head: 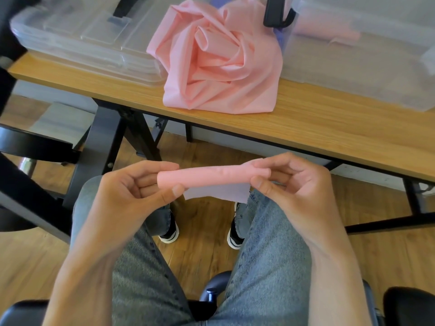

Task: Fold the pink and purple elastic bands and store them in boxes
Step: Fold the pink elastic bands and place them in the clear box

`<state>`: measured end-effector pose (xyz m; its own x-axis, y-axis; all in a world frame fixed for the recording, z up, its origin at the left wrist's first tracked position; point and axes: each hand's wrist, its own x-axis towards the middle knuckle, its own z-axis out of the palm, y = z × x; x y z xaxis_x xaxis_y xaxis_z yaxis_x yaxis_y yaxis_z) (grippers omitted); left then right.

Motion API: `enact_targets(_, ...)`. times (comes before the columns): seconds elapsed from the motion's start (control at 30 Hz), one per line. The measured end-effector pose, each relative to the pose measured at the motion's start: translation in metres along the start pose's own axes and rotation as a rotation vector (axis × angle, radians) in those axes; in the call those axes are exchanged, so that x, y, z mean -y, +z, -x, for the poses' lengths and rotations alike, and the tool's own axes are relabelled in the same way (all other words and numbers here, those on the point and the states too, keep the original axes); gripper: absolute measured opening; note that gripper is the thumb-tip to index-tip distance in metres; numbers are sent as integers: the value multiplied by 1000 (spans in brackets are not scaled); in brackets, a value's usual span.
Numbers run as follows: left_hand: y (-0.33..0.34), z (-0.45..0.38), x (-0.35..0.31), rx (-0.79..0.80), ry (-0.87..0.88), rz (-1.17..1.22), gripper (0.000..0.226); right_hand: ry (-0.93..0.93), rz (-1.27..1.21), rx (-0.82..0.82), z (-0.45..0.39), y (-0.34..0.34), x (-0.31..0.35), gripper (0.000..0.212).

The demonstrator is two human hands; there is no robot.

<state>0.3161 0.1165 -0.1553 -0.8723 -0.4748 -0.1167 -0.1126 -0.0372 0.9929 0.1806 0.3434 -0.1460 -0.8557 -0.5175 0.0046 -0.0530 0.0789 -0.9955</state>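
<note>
Head view: I see a rolled pink band (211,176) held level above the lap, in front of the near edge of the wooden table (329,128). The left hand (131,187) pinches the roll's left end, thumb below and index finger lying along the top, the other fingers curled behind it. The right hand (294,180) pinches the right end in the same way, thumb tip on the near face and curled fingers over the top and far side. The middle of the roll is bare between the two grips. A pale purple flap (216,192) hangs just beneath the roll, between the thumbs; I cannot tell whether it is part of the same piece. On the table, a loose heap of pink fabric (216,60) sits between two clear plastic boxes: the left box (82,41) is closed with its lid on, and the right box (357,55) shows a pink roll (327,30) through its wall. Both boxes lie well apart from the hands. Below the hands there is open floor (204,220) between the knees and the black table legs.
</note>
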Motion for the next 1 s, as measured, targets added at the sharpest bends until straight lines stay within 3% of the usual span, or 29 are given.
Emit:
enact_targets(0.2, -1, 2, -3, -16, 32, 36, 40, 114, -102, -15, -1, 3, 2, 24)
enact_targets(0.47, 2, 2, 0, 4, -79, 2, 37, -7, -57, -58, -1, 0, 3, 30)
enact_targets(0.67, 1, -1, -1, -41, -97, -1, 30, 101, -76, -58, -1, 2, 4, 29)
enact_targets(0.83, -2, -1, -1, 23, -129, -19, 32, 204, -31, 2, -1, 1, 0, 23)
enact_targets(1.0, -9, 0, 3, 112, -152, -85, 36, 191, 11, 25, -1, -2, -3, 17)
